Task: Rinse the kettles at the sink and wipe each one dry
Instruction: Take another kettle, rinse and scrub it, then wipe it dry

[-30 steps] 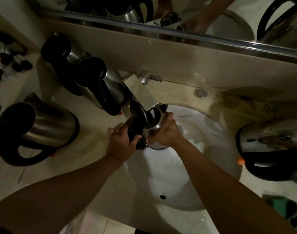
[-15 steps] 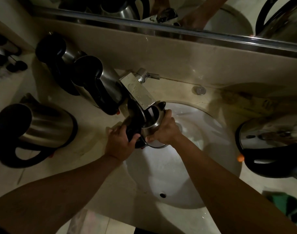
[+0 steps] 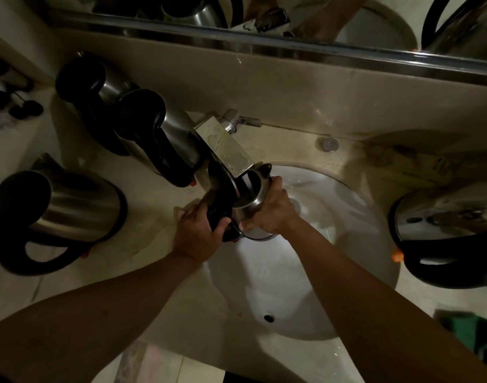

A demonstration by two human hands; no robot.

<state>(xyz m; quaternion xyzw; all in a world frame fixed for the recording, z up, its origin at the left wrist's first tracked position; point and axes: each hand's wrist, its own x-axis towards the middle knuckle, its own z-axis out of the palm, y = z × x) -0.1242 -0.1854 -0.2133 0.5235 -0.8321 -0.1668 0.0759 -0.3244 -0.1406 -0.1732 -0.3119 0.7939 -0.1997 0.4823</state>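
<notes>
A steel kettle (image 3: 252, 193) with a black handle and its lid open is held under the square chrome tap (image 3: 225, 146), over the white sink (image 3: 314, 261). My left hand (image 3: 199, 232) grips its black handle. My right hand (image 3: 270, 210) wraps around its steel body. The kettle's open mouth sits right beneath the spout. Whether water is running I cannot tell.
Three more steel kettles stand on the left counter: one at the near left (image 3: 60, 214) and two (image 3: 159, 142) (image 3: 95, 89) by the tap. Another kettle (image 3: 452, 233) stands right of the sink. A green cloth (image 3: 474, 335) lies at the front right. A mirror (image 3: 292, 17) runs along the back.
Both hands keep their hold on the kettle under the tap; it has hardly moved. The view has shifted slightly.
</notes>
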